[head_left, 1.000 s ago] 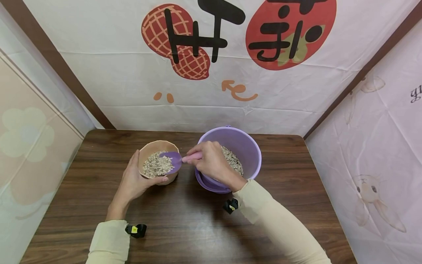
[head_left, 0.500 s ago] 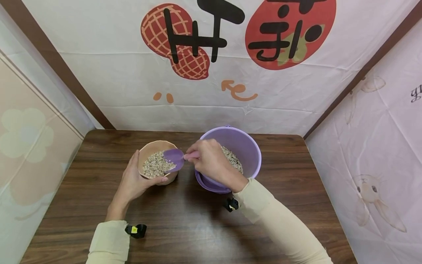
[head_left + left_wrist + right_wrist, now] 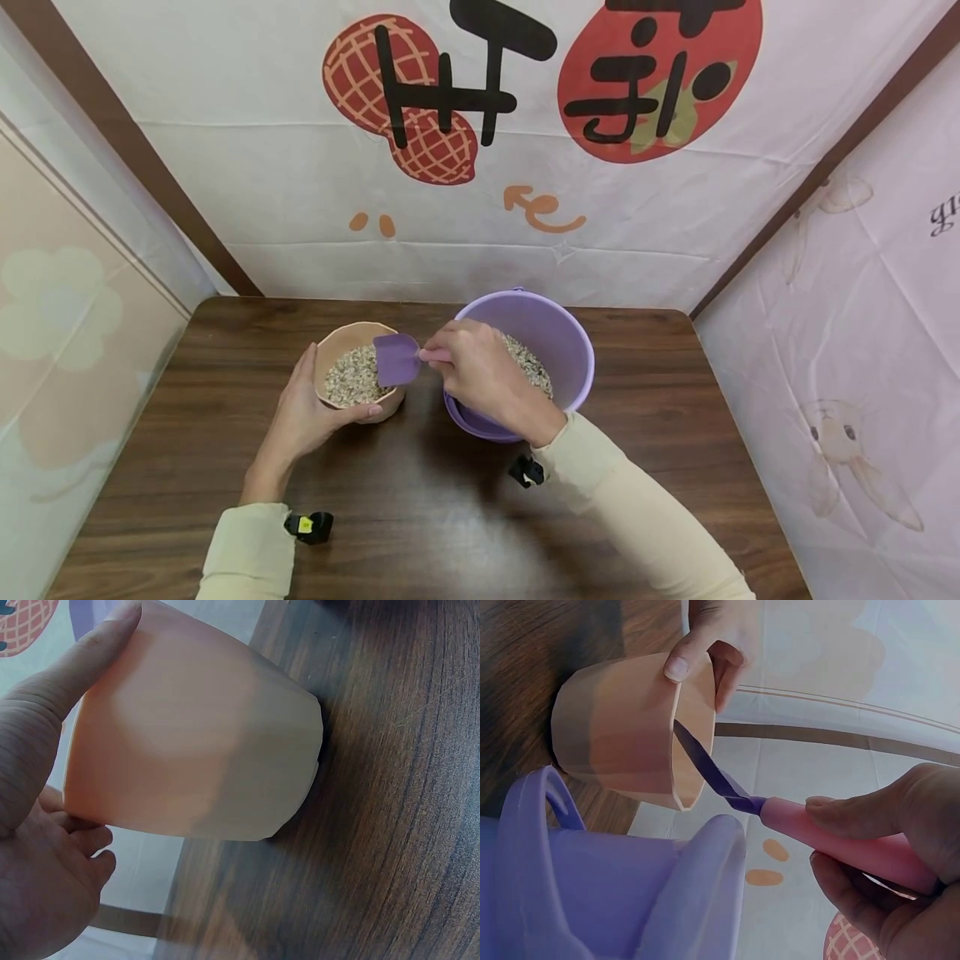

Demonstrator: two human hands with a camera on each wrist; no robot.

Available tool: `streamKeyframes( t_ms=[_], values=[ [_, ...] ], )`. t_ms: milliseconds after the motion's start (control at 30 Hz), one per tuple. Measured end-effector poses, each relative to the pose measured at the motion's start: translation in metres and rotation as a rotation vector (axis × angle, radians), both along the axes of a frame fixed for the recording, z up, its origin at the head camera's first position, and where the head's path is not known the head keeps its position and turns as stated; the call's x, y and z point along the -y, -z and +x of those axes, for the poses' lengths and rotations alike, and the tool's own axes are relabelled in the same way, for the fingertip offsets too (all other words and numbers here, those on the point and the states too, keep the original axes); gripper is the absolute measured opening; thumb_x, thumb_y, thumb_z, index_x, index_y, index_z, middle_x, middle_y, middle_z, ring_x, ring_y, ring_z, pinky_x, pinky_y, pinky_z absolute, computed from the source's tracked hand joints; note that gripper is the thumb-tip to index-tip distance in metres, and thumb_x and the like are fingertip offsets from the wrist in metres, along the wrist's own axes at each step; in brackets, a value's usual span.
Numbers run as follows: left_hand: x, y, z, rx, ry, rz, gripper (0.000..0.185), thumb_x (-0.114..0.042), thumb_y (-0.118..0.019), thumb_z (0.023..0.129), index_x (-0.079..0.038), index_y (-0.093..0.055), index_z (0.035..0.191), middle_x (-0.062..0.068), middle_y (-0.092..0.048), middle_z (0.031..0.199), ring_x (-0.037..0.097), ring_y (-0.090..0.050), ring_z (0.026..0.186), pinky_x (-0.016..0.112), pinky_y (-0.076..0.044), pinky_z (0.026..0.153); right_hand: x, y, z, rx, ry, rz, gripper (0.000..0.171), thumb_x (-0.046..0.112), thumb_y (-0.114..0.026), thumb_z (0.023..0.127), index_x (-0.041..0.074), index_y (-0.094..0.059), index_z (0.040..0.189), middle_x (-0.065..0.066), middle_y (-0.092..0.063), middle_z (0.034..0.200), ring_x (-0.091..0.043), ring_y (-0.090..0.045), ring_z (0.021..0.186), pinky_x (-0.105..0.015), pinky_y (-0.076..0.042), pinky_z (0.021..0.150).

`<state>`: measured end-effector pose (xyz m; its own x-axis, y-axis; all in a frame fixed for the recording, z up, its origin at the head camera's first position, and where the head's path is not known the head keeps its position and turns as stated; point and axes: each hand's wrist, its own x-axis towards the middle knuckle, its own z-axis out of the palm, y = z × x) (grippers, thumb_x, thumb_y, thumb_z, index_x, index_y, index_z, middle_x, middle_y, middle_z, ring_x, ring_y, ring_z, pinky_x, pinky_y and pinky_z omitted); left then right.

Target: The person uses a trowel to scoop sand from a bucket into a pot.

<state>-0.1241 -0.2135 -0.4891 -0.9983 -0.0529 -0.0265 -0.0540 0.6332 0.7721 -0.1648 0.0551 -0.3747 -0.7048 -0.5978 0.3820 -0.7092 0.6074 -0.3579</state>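
Observation:
My left hand (image 3: pixel 306 417) holds a peach-coloured pot (image 3: pixel 187 735) by its rim, thumb at the near side and fingers round the far left. Inside the pot lies a pale, grainy mix (image 3: pixel 352 377). My right hand (image 3: pixel 480 367) grips the pink handle (image 3: pixel 832 836) of a small purple shovel (image 3: pixel 397 360). The shovel's blade is tilted over the pot's right rim, and no grains show on it. Under my right wrist stands a purple bucket (image 3: pixel 570 358) with more of the grainy mix (image 3: pixel 528 367) in it, partly hidden by the hand.
Both containers stand on a brown wooden table (image 3: pixel 420 517), the bucket to the right of the pot. The bucket's handle (image 3: pixel 536 847) hangs down on the near side. A printed white cloth (image 3: pixel 300 192) rises behind the table, with more cloth at both sides.
My right hand has turned the shovel and drawn it slightly to the right and up. The grains that lay on its blade have slid into the pot. My left hand stays still.

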Motion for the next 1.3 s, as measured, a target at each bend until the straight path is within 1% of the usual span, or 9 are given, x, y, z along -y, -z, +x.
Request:
streamKeyframes(
  t_ms=[167, 333, 467, 600, 767, 867, 1000, 1100, 1300],
  values=[
    [0.0, 0.001, 0.0, -0.002, 0.001, 0.004, 0.146, -0.053, -0.093, 0.066, -0.002, 0.004, 0.162, 0.029, -0.007, 0.165, 0.053, -0.02, 0.146, 0.072, -0.027, 0.109, -0.008, 0.001, 0.0, -0.033, -0.003, -0.113, 0.011, 0.004, -0.082, 0.083, 0.009, -0.082, 0.092, 0.001, -0.076, 0.088, -0.014, -0.07, 0.085, -0.032, -0.056, 0.078],
    [0.0, 0.0, 0.0, 0.001, -0.001, 0.001, 0.145, -0.053, -0.093, 0.066, -0.003, 0.004, 0.162, 0.028, -0.007, 0.165, 0.052, -0.02, 0.146, 0.071, -0.027, 0.11, -0.032, -0.004, 0.002, -0.024, 0.022, -0.275, 0.015, 0.006, -0.088, 0.078, 0.008, -0.082, 0.092, 0.0, -0.077, 0.086, -0.012, -0.073, 0.082, -0.027, -0.057, 0.074],
    [-0.001, -0.001, -0.001, -0.006, -0.001, 0.0, 0.145, -0.052, -0.094, 0.066, -0.002, 0.002, 0.162, 0.029, -0.009, 0.165, 0.052, -0.022, 0.146, 0.07, -0.028, 0.11, -0.063, -0.012, 0.006, 0.012, 0.113, -0.353, 0.019, 0.008, -0.091, 0.075, 0.007, -0.082, 0.091, -0.002, -0.078, 0.087, -0.013, -0.075, 0.082, -0.028, -0.058, 0.074],
    [-0.001, -0.001, -0.001, -0.01, -0.005, -0.004, 0.145, -0.052, -0.094, 0.066, -0.001, 0.001, 0.162, 0.029, -0.01, 0.164, 0.052, -0.023, 0.145, 0.07, -0.028, 0.11, -0.097, -0.018, 0.011, 0.102, 0.214, -0.374, 0.021, 0.008, -0.091, 0.075, 0.007, -0.082, 0.093, -0.002, -0.078, 0.09, -0.014, -0.075, 0.083, -0.03, -0.059, 0.074],
    [-0.001, 0.0, -0.001, -0.01, -0.007, -0.008, 0.145, -0.053, -0.094, 0.066, -0.001, 0.002, 0.162, 0.029, -0.01, 0.165, 0.052, -0.023, 0.145, 0.071, -0.029, 0.109, -0.131, -0.019, 0.013, 0.177, 0.304, -0.296, 0.021, 0.005, -0.09, 0.075, 0.008, -0.082, 0.093, 0.001, -0.078, 0.09, -0.015, -0.075, 0.084, -0.027, -0.059, 0.067],
    [0.0, -0.001, -0.001, -0.011, -0.008, -0.008, 0.145, -0.053, -0.094, 0.066, -0.001, 0.002, 0.162, 0.029, -0.01, 0.165, 0.052, -0.023, 0.145, 0.071, -0.029, 0.109, -0.143, -0.016, 0.012, 0.241, 0.315, -0.224, 0.018, 0.001, -0.086, 0.078, 0.007, -0.081, 0.094, 0.002, -0.077, 0.086, -0.015, -0.075, 0.083, -0.025, -0.059, 0.06],
    [0.001, 0.0, -0.001, -0.013, -0.01, -0.007, 0.145, -0.053, -0.093, 0.066, -0.001, 0.002, 0.162, 0.029, -0.009, 0.165, 0.052, -0.022, 0.145, 0.071, -0.028, 0.109, -0.15, -0.008, 0.009, 0.285, 0.319, -0.103, 0.016, 0.0, -0.083, 0.081, 0.006, -0.081, 0.095, 0.002, -0.077, 0.081, -0.017, -0.075, 0.085, -0.028, -0.06, 0.064],
    [0.0, 0.0, -0.001, -0.012, -0.008, -0.004, 0.144, -0.053, -0.093, 0.066, -0.001, 0.001, 0.162, 0.029, -0.009, 0.165, 0.052, -0.022, 0.146, 0.071, -0.028, 0.109, -0.149, -0.003, 0.006, 0.277, 0.323, -0.031, 0.015, 0.003, -0.085, 0.081, 0.008, -0.082, 0.094, 0.003, -0.077, 0.08, -0.018, -0.075, 0.088, -0.031, -0.06, 0.066],
    [-0.001, 0.0, 0.0, 0.008, -0.007, -0.008, 0.145, -0.055, -0.093, 0.066, -0.002, 0.003, 0.162, 0.029, -0.008, 0.165, 0.052, -0.022, 0.146, 0.071, -0.028, 0.109, -0.143, 0.005, 0.002, 0.305, 0.359, -0.033, 0.012, 0.006, -0.084, 0.082, 0.01, -0.083, 0.093, 0.005, -0.076, 0.077, -0.015, -0.075, 0.084, -0.027, -0.056, 0.058]
  ],
)
